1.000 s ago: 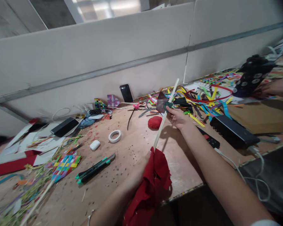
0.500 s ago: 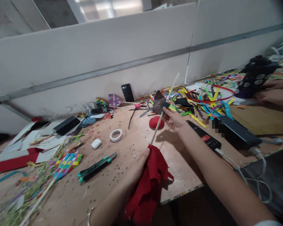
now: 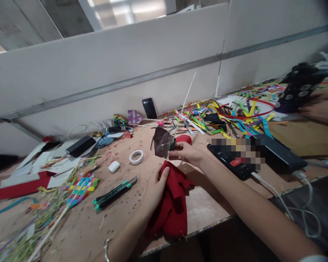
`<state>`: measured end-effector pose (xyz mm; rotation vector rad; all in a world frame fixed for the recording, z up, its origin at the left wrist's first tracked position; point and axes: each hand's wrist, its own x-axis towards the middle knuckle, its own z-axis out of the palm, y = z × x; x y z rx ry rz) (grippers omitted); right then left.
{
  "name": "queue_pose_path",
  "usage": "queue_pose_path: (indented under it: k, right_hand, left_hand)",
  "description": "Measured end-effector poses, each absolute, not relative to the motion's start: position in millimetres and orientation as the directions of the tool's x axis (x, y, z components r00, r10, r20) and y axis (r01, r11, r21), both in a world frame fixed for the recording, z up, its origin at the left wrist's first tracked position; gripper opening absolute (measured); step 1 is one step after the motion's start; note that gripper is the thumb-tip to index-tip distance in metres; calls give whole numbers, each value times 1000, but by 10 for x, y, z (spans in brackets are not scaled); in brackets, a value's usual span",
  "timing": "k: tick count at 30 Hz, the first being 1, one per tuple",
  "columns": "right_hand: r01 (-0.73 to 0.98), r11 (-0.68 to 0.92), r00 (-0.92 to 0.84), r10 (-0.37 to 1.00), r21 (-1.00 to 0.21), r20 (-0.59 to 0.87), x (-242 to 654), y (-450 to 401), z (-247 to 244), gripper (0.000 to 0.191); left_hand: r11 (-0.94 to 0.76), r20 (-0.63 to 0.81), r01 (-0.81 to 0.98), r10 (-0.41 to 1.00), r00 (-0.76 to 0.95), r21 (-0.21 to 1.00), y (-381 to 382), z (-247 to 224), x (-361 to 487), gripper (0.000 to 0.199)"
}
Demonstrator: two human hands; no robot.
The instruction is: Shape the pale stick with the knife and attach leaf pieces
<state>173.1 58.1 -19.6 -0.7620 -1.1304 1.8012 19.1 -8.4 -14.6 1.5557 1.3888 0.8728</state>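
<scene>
My left hand (image 3: 155, 187) is closed on a red cloth (image 3: 175, 207), thumb on top, at the lower end of a thin pale stick (image 3: 184, 103). The cloth hangs down over the table's front edge. My right hand (image 3: 187, 153) pinches the stick just above the cloth. At its fingertips are a dark brown flat piece (image 3: 161, 142) and a small dark green bit (image 3: 173, 144), partly covered by the fingers. The stick rises tilted to the right. Behind my right hand lies a red rounded thing (image 3: 184, 139), partly hidden.
A cutter knife (image 3: 114, 193), a tape roll (image 3: 136, 157) and a white case (image 3: 114, 166) lie to the left. Colourful strips (image 3: 240, 120) are heaped at the back right. A lit phone (image 3: 231, 160) and a black box (image 3: 278, 153) sit right. Another person's hands (image 3: 321, 109) hold a black object.
My right hand has slid down the stick towards my left hand, bringing the brown piece lower and closer to the red cloth. The left hand keeps its hold and has shifted slightly left.
</scene>
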Motion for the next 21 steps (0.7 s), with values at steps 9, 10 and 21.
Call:
queue_pose_path:
  k: [9,10,21]
  right_hand:
    - [-364,-167,-346,937,-916,-34,1705,542,-63,36]
    - [-369,-155,-332,943,-916,-26,1703,541,-57,35]
    - [-600,-94,-145,989,-795,-7,1899,680,-40,33]
  left_hand:
    - [-187,113,634,981,156,750,-71,-59,133,30]
    - [-198,117,652,979,166,732,-62,-52,123,30]
    - [-263,152,808,965,215,528,-82,51,106,23]
